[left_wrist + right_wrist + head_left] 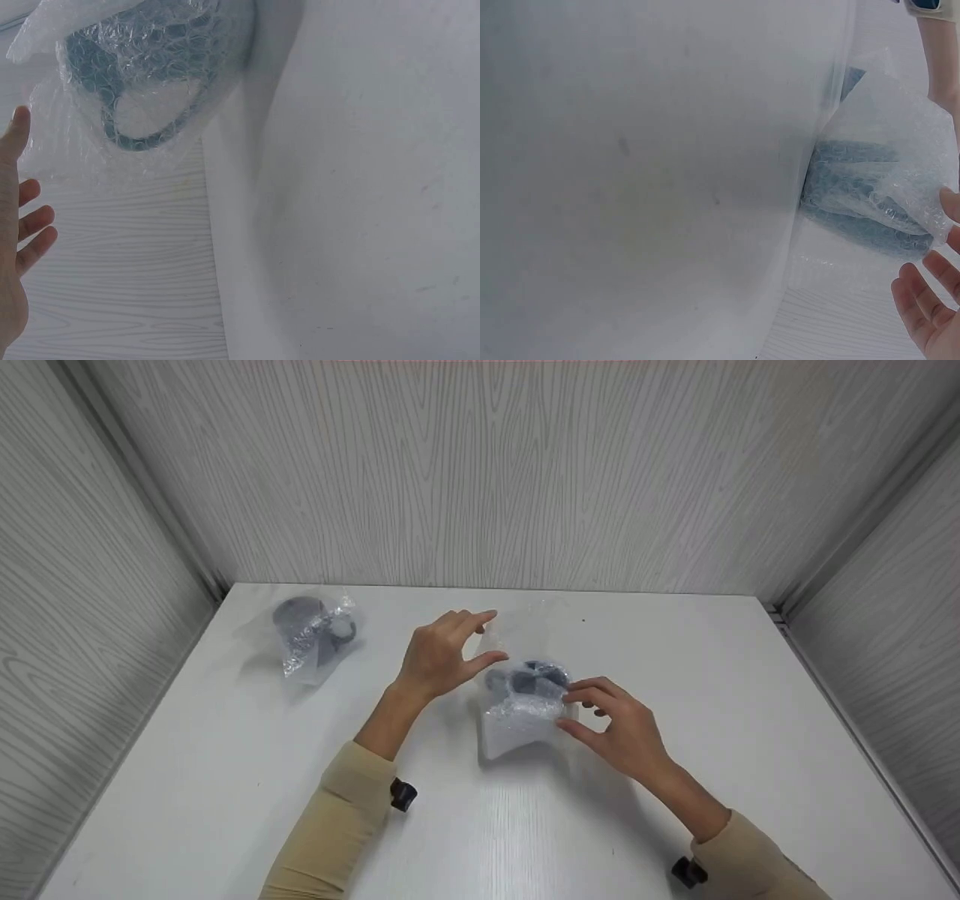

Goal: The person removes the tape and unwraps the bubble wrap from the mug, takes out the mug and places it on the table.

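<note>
A blue-grey mug wrapped in clear bubble wrap [525,720] lies on the white table between the two hands. Its ring handle [142,141] shows through the plastic in the left wrist view. My left hand [442,649] is at the upper left of the bundle, thumb and fingers spread apart, holding nothing. On the other side, my right hand [619,724] has its fingertips right at the wrap's edge, thumb and fingers apart. In the right wrist view the thumb [950,204] overlaps the wrap. A loose flap of film [517,630] extends behind the mug.
A second mug in bubble wrap [311,630] lies near the table's back left corner. Wood-grain panels [480,472] rise at the back and both sides of the white table [735,675]. Small black devices [403,795] are strapped to the sleeves.
</note>
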